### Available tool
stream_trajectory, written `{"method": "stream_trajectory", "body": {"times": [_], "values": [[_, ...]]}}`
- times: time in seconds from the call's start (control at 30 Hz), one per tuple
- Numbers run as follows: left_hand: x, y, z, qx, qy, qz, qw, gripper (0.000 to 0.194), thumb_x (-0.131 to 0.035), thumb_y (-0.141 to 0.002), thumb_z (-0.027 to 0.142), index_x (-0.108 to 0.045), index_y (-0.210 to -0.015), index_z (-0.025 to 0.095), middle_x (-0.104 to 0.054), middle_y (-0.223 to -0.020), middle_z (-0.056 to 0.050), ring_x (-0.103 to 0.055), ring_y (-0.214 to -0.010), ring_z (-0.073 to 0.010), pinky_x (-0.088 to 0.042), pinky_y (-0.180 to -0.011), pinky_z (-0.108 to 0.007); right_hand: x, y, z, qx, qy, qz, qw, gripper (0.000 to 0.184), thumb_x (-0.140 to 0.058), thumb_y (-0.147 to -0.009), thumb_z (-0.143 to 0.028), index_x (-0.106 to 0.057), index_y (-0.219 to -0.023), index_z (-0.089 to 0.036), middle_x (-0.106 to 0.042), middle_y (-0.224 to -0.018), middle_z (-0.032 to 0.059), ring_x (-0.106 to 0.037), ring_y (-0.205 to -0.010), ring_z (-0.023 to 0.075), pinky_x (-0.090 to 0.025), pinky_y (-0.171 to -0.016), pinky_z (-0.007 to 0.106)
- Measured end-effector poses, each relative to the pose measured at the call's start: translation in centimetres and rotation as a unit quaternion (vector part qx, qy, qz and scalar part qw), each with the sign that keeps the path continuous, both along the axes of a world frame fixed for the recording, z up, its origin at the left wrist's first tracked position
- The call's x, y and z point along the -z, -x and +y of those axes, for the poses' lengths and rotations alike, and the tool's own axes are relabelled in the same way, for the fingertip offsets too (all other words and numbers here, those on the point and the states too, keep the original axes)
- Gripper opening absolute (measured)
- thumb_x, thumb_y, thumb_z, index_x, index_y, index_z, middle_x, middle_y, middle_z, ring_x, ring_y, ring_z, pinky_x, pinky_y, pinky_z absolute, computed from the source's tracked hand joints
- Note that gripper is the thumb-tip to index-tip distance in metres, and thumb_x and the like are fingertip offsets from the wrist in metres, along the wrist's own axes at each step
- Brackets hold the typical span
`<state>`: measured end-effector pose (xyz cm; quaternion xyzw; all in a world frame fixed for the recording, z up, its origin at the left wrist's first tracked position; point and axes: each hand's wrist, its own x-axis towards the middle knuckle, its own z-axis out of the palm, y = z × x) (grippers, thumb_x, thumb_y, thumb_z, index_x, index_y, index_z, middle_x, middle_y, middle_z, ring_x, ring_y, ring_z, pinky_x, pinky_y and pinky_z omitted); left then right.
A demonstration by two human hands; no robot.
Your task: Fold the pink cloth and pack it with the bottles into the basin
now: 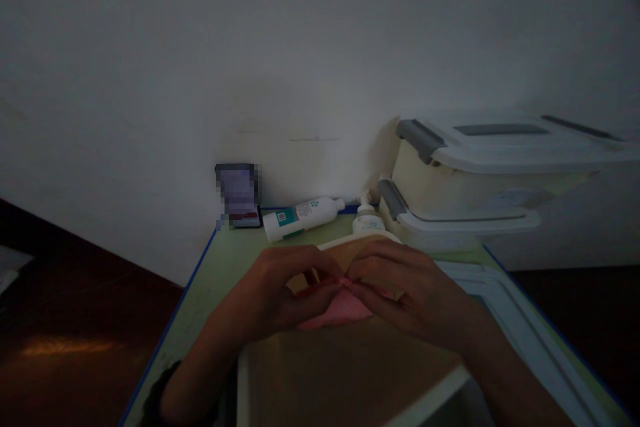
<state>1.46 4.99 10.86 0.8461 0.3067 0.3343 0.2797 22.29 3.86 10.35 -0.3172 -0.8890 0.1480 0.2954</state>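
Observation:
Both hands meet above an open bin (pixel 243 380) with a pale rim. My left hand (pixel 285 290) pinches a piece of pink cloth (pixel 340 309) between thumb and fingers. From the other side, my right hand (pixel 405 287) grips the same cloth, its fingertips almost touching those of the left. The cloth bunches at the pinch and hangs a little below the fingers. Part of it is hidden behind both hands. The bin's inside looks dark and brownish; what it holds I cannot make out.
On the green table (pixel 210 287) a white bottle (pixel 305 217) lies on its side by a pump bottle (pixel 369 219). A phone-like device (pixel 239 195) leans on the wall. Two stacked lidded boxes (pixel 460 187) stand at right, near a pale lid (pixel 520 333).

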Motion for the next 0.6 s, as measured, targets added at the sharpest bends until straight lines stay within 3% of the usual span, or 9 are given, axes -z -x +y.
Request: {"method": "stream_trajectory", "body": {"times": [0.17, 0.6], "values": [[0.08, 0.10, -0.08, 0.006, 0.002, 0.013, 1.000, 0.004, -0.060, -0.078, 0.014, -0.062, -0.082, 0.014, -0.066, -0.070, -0.001, -0.060, -0.061, -0.0093, -0.047, -0.056, -0.017, 0.05, -0.01, -0.05, 0.015, 0.023, -0.006, 1.000, 0.009, -0.053, -0.087, -0.024, -0.060, -0.087, -0.018, -0.064, -0.080, 0.0014, -0.058, -0.080, 0.0146, -0.046, -0.073, 0.029], [-0.40, -0.10, -0.23, 0.004, 0.039, 0.045, 0.998, 0.006, -0.057, -0.078, 0.010, -0.057, -0.081, 0.016, -0.064, -0.071, 0.002, -0.059, -0.062, -0.0082, -0.046, -0.059, -0.016, -0.01, 0.05, -0.06, 0.004, -0.005, -0.014, 1.000, 0.010, -0.053, -0.087, -0.021, -0.062, -0.084, -0.015, -0.064, -0.078, 0.0024, -0.059, -0.078, 0.0150, -0.045, -0.070, 0.028]]}}
